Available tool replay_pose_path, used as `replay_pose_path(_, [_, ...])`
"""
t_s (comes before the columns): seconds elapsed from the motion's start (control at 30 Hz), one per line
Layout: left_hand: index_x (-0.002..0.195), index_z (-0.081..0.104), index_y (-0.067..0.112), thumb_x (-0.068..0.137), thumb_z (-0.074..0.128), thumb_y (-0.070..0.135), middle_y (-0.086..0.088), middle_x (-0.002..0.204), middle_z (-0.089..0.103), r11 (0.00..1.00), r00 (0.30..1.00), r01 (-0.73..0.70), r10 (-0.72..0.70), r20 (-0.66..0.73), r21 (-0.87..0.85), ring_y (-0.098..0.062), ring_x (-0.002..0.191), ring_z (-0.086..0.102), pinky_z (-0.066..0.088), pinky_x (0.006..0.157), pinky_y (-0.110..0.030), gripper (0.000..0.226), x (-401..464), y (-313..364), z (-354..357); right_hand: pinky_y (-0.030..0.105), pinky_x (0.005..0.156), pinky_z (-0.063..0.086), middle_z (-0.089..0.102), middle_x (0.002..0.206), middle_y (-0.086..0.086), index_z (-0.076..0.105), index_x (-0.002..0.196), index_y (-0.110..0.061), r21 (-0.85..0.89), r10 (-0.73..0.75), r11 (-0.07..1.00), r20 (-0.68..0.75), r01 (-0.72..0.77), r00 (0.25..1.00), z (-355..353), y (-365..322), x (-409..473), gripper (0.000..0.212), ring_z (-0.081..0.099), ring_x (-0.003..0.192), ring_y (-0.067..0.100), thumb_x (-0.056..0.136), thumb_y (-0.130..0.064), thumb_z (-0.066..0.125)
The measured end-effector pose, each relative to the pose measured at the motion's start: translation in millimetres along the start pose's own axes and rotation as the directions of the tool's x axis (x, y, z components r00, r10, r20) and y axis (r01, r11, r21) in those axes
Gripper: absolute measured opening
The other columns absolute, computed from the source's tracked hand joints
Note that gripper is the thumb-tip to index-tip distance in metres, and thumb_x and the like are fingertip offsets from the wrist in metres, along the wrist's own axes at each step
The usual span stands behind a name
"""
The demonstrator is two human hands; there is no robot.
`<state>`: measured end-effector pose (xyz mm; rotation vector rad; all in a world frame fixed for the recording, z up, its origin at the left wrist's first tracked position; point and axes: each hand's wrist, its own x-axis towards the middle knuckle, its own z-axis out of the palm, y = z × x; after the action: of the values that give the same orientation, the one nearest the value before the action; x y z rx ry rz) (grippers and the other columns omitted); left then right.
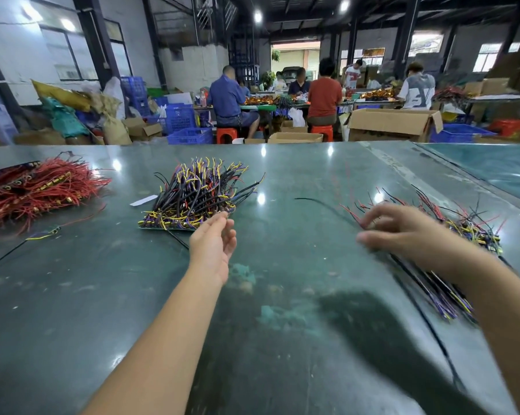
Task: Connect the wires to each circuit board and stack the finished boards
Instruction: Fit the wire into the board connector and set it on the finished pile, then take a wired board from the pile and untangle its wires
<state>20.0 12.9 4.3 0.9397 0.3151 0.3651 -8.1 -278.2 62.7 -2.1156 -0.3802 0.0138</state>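
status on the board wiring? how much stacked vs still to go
Done: a stack of wired boards sits centre-table; the left hand is open beside it, holding nothing. In hand: the right hand reaches over the loose wired boards on the right; its grip is blurred. Left: that right pile, and a red-wire heap far left, apparently untouched.

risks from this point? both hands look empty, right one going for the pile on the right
1. The right hand is blurred over the loose wire pile; the tangled strands could snag and drag extra wires out.
2. The stack of wired boards bristles with upright wires beside the open left hand; a brush could topple or shift it.
3. A stray black wire lies alone on the table and could be swept away.
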Motion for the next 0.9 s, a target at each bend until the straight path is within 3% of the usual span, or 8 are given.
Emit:
replay_pose_path(0.13, [0.085,0.062,0.021,0.093,0.051,0.005,0.005,0.07,0.062,0.994,1.0,0.0,0.003,-0.025,0.109,0.0,0.046,0.055,0.045,0.045,-0.013,0.021,7.5,-4.7,-1.4,0.027,0.057,0.04,0.072,0.074,0.002,0.065,0.085,-0.023,-0.401,0.117,0.891,-0.25,-0.212,0.961,-63.4,19.5,25.1,0.015,0.06,0.065,0.022,0.08,-0.035,0.072])
replay_pose_path(0.27, [0.091,0.062,0.018,0.09,0.053,0.002,0.0,0.083,0.06,0.95,0.986,-0.144,0.16,-0.037,0.276,-0.005,0.063,0.054,0.048,0.058,-0.019,0.018,14.6,-10.2,-3.0,0.041,0.103,0.035,0.038,0.143,0.021,0.062,0.12,-0.02,-0.603,0.232,0.634,-0.449,-0.485,0.863,-64.5,40.6,35.6,0.047,0.036,0.129,0.036,0.083,-0.048,0.066])
replay_pose_path(0.37, [0.108,0.061,0.017,0.086,0.053,0.003,-0.008,0.112,0.057,0.815,0.892,-0.261,0.408,-0.192,0.518,-0.019,0.099,0.054,0.043,0.09,-0.031,0.027,34.3,-1.7,-12.9,0.038,0.11,0.017,0.028,0.144,0.02,0.062,0.118,-0.016,-0.435,0.042,0.833,-0.567,-0.343,0.822,-17.8,34.7,29.3,0.036,0.019,0.135,0.034,0.085,-0.031,0.066])
replay_pose_path(0.47, [0.119,0.058,0.016,0.083,0.052,0.012,-0.012,0.13,0.049,0.787,0.767,-0.046,0.423,-0.483,0.616,-0.031,0.121,0.038,0.029,0.102,-0.033,0.037,65.0,25.7,-32.1,0.03,0.106,0.019,0.039,0.135,0.019,0.066,0.108,-0.013,-0.237,-0.018,0.96,-0.583,-0.148,0.813,41.7,23.0,21.0,0.023,0.03,0.13,0.032,0.084,-0.012,0.064])
replay_pose_path(0.57, [0.123,0.055,0.015,0.08,0.057,0.02,-0.019,0.135,0.042,0.689,0.718,0.092,0.455,-0.527,0.719,-0.035,0.126,0.034,0.031,0.106,-0.037,0.044,96.8,54.1,-56.4,0.045,0.107,0.032,0.041,0.13,0.01,0.064,0.101,-0.016,-0.095,-0.019,0.995,-0.486,-0.031,0.874,85.7,20.0,10.2,0.023,0.039,0.126,0.026,0.083,-0.001,0.061])
replay_pose_path(0.67, [0.131,0.044,0.006,0.081,0.058,0.038,-0.02,0.14,0.041,0.557,0.758,0.201,0.433,-0.488,0.806,-0.036,0.13,0.031,0.03,0.105,-0.04,0.061,131.9,72.7,-82.2,0.045,0.103,0.036,0.043,0.125,0.004,0.066,0.097,-0.015,-0.122,-0.057,0.992,-0.38,0.01,0.923,105.6,25.2,6.0,0.026,0.043,0.122,0.02,0.081,0.004,0.06])
replay_pose_path(0.8, [0.13,0.048,-0.001,0.079,0.07,0.044,-0.022,0.136,0.047,0.595,0.913,0.156,0.219,-0.345,0.788,-0.037,0.125,0.044,0.038,0.101,-0.038,0.071,164.0,72.8,-88.6,0.037,0.1,0.039,0.043,0.121,-0.002,0.065,0.09,-0.02,-0.163,-0.132,0.983,-0.342,0.08,0.93,108.0,28.4,10.7,0.026,0.044,0.118,0.011,0.081,0.004,0.06])
replay_pose_path(0.9, [0.116,0.058,-0.005,0.074,0.076,0.039,-0.024,0.127,0.055,0.554,0.925,0.14,0.222,-0.308,0.821,-0.039,0.118,0.05,0.041,0.102,-0.04,0.063,175.4,66.0,-86.2,0.03,0.096,0.04,0.041,0.122,-0.006,0.063,0.089,-0.024,-0.155,-0.131,0.984,-0.329,0.083,0.935,107.5,31.1,14.9,0.026,0.045,0.116,0.008,0.083,0.001,0.058])
